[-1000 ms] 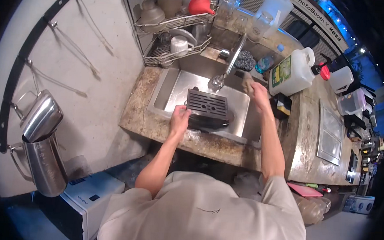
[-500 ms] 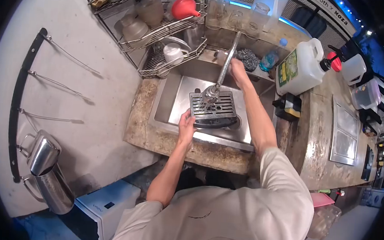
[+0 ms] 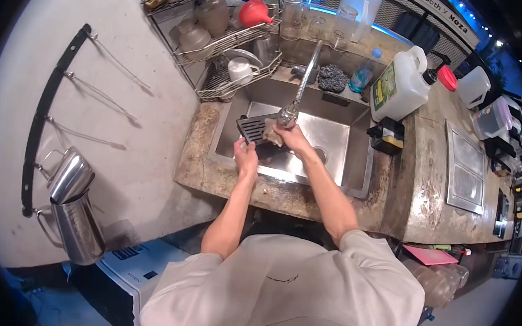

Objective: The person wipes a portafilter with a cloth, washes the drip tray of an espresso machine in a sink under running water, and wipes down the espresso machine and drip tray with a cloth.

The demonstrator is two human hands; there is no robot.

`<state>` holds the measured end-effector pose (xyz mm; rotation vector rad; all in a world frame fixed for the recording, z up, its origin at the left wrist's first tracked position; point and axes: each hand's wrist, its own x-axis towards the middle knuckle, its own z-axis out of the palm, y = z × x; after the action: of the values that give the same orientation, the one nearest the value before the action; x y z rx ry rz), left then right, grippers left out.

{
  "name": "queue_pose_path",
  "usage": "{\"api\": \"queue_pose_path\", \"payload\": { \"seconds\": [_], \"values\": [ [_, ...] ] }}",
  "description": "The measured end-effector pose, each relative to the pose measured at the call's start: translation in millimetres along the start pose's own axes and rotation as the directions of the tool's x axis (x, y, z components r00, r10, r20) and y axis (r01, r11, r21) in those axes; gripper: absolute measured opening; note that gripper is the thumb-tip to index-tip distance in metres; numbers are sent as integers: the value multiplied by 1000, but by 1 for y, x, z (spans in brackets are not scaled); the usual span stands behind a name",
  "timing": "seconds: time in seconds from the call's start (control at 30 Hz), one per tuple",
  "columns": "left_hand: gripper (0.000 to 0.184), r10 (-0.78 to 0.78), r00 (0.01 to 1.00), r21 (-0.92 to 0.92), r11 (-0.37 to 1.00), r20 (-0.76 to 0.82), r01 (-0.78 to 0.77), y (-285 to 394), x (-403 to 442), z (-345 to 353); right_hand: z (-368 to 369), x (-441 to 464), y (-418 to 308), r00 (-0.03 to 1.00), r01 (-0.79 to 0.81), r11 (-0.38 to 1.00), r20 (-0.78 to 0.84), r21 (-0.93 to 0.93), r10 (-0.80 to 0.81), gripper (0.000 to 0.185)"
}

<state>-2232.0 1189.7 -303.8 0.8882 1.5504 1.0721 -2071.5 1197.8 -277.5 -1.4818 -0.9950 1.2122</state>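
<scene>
Over the sink point(image 3: 348, 147), my left hand point(image 3: 246, 156) grips the near left edge of a dark slotted drip tray point(image 3: 251, 128), which is tilted. My right hand point(image 3: 293, 140) is closed round a crumpled beige piece point(image 3: 273, 132), pressed against the tray's right part; whether it is a sponge or a cloth I cannot tell. Just above the right hand hangs the faucet head point(image 3: 288, 113) on its spring hose. Hand and beige piece hide the right side of the tray. Whether water is running cannot be made out.
A wire dish rack point(image 3: 238, 39) with cups and a red funnel point(image 3: 255, 12) stands back left. Behind the sink are a steel-wool scrubber point(image 3: 333, 78) and a blue soap bottle point(image 3: 363, 72). A white jug point(image 3: 400, 82) and a sponge holder point(image 3: 387, 136) flank the right side.
My right hand has come from the faucet base down to the tray, now with the beige piece in it. The tray has shifted left and tilted. Water no longer shows clearly on the grate.
</scene>
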Motion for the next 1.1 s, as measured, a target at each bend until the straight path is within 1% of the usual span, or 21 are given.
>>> {"api": "queue_pose_path", "payload": {
  "seconds": [0.13,0.17,0.23,0.3,0.33,0.47,0.5,0.63,0.67,0.73,0.8,0.83,0.9,0.97,1.0,1.1],
  "values": [
    [34,-15,1000,-54,998,22,16,-6,6,-13,-6,7,7,995,-59,994,-92,-94,50,12],
    [34,15,999,-39,999,49,-13,-7,5,-12,-10,9,10,995,-54,994,-94,-97,45,12],
    [35,49,995,-30,998,82,-47,-13,9,1,-17,13,15,988,13,992,-156,129,8,23],
    [37,-22,984,-97,994,176,40,-26,13,23,-22,12,22,975,87,935,-224,344,-9,37],
    [37,-20,983,-100,994,181,39,-28,9,27,-18,9,18,973,91,936,-229,341,-12,37],
    [38,-61,976,-107,991,209,84,-33,-5,35,21,1,-5,985,119,781,-169,613,-18,11],
    [38,-55,976,-110,991,213,80,-31,-6,33,20,6,-1,985,125,781,-172,612,-23,11],
    [39,-96,972,-208,968,217,142,-25,-9,5,23,41,39,995,-10,905,99,426,-35,36],
    [39,-92,972,-207,969,217,138,-23,-8,2,27,56,52,994,-6,904,97,428,-39,36],
    [39,-87,975,-198,972,206,128,-22,-7,-4,41,90,84,982,134,981,-152,137,-113,40],
    [40,-84,977,-192,974,195,122,-22,-6,-9,47,116,104,900,189,963,-357,-193,-249,46],
    [40,-84,977,-193,974,194,122,-21,-8,-12,46,117,97,901,190,963,-356,-193,-249,46],
    [40,-78,983,-168,980,164,106,-19,-10,-21,42,121,75,902,181,849,-260,-496,-345,35],
    [41,-80,987,-136,986,136,99,-18,-8,-28,34,114,50,907,166,647,-142,-745,-396,27],
    [41,-79,987,-134,986,139,98,-17,-1,-27,23,105,38,907,164,648,-145,-744,-396,27],
    [41,17,992,-69,998,125,-8,-33,16,-40,-27,35,19,951,27,502,-132,-865,-278,31]
  ]
}}
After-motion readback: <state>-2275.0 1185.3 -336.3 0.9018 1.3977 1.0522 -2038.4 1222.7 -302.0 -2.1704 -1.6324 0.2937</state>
